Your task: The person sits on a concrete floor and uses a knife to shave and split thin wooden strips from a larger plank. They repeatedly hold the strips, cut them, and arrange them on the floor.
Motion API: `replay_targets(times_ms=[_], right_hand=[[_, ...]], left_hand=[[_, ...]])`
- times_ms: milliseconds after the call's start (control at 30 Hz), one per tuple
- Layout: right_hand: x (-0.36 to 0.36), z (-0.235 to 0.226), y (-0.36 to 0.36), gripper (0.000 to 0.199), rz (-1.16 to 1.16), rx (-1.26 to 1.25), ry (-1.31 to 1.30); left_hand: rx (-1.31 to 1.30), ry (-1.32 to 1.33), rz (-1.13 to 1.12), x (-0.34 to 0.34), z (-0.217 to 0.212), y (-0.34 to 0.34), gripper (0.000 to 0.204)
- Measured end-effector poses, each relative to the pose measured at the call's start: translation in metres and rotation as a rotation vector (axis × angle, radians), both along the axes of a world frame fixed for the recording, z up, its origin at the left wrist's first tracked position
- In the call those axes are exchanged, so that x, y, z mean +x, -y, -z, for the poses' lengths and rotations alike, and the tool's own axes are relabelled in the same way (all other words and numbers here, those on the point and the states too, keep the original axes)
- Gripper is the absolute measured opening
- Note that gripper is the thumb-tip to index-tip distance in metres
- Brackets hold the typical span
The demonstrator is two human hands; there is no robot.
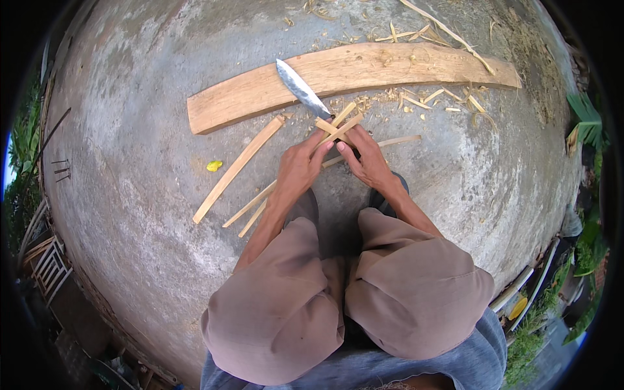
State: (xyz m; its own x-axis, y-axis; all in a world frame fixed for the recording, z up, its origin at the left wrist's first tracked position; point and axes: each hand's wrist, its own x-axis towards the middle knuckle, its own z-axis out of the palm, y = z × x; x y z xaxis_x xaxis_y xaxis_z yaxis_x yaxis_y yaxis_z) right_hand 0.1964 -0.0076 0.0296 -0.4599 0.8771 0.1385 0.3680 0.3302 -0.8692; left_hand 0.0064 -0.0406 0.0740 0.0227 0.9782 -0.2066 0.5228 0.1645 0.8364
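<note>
Two short pale wooden strips cross in an X between my hands, just in front of the plank. My left hand is closed on them from the left, its thumb along the lower ends. From the other side my right hand pinches them too, thumb pointing up. A knife rests with its blade across the plank's near edge, tip toward the upper left. Its handle runs in behind the strips and is mostly hidden. Under my wrists, a long thin strip lies slantwise on the ground.
A long, thick wooden plank lies across the concrete ahead. Shavings and splinters are scattered around it. Left of my hands are a wider strip, a thinner strip and a small yellow piece. My bent knees are close below.
</note>
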Motion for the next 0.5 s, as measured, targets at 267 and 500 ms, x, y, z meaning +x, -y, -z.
replay_targets(times_ms=[267, 500], right_hand=[[0.004, -0.001, -0.005, 0.048, 0.002, -0.513, -0.391], [-0.033, 0.013, 0.027, 0.037, 0.175, -0.637, -0.358]], left_hand=[[-0.187, 0.031, -0.024, -0.015, -0.004, -0.003, 0.040], [0.048, 0.219, -0.111, 0.005, 0.012, -0.005, 0.046]])
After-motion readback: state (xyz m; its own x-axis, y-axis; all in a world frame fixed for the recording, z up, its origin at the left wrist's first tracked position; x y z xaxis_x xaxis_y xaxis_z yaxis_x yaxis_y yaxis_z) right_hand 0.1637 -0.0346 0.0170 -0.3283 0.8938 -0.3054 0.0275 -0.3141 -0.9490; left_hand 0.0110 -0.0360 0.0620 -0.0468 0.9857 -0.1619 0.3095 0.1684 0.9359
